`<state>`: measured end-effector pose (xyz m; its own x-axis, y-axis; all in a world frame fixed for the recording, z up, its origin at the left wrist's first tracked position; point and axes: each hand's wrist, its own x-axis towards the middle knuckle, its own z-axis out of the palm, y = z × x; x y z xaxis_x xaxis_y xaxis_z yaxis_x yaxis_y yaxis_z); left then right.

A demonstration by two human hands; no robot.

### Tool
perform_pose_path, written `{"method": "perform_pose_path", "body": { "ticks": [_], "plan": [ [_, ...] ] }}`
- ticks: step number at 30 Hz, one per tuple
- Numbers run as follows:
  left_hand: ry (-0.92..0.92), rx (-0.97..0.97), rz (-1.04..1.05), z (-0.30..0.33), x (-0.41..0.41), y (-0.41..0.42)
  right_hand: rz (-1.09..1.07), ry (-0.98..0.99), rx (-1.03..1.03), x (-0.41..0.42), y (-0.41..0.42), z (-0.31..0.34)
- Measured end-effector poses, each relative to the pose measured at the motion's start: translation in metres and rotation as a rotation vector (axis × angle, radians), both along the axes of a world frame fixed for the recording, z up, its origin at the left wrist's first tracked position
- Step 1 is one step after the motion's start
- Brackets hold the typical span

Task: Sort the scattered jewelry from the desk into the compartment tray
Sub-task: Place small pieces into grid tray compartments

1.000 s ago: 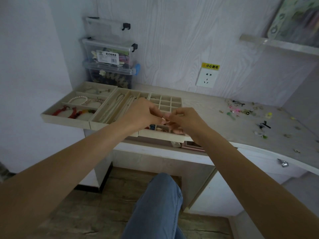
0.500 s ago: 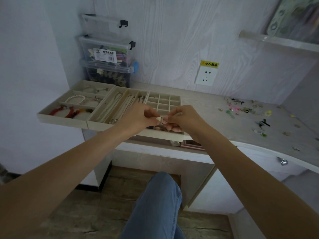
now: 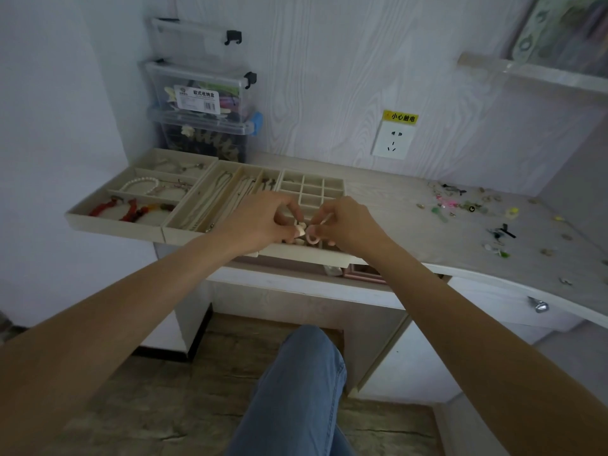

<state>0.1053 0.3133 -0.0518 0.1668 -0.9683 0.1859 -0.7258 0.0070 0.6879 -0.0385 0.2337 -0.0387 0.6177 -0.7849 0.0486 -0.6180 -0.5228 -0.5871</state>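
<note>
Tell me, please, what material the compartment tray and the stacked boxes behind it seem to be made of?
The compartment tray looks covered in beige fabric or velvet-like lining: matte, no shine, soft-looking edges; the core is hidden. The stacked boxes look like clear hard plastic: their contents show through the walls, with glossy rims and black clip latches.

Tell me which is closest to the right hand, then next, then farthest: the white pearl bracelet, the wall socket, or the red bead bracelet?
From the right hand:
1. Wall socket, on the wall behind the desk, up and right.
2. White pearl bracelet, in the left tray's middle compartment.
3. Red bead bracelet, in the left tray's front compartment, farthest left.
</note>
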Motion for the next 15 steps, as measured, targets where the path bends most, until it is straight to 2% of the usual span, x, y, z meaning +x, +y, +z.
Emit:
{"method": "perform_pose_path", "body": {
  "ticks": [8, 15],
  "plan": [
    [-0.202, 0.243, -0.140, 0.016, -0.002, -0.013, 0.047, 0.131, -0.101, 0.003, 0.004, -0.002],
    [-0.157, 0.370, -0.132, 0.023, -0.003, -0.023, 0.038, 0.201, -0.128, 0.007, 0.003, -0.002]
  ]
}}
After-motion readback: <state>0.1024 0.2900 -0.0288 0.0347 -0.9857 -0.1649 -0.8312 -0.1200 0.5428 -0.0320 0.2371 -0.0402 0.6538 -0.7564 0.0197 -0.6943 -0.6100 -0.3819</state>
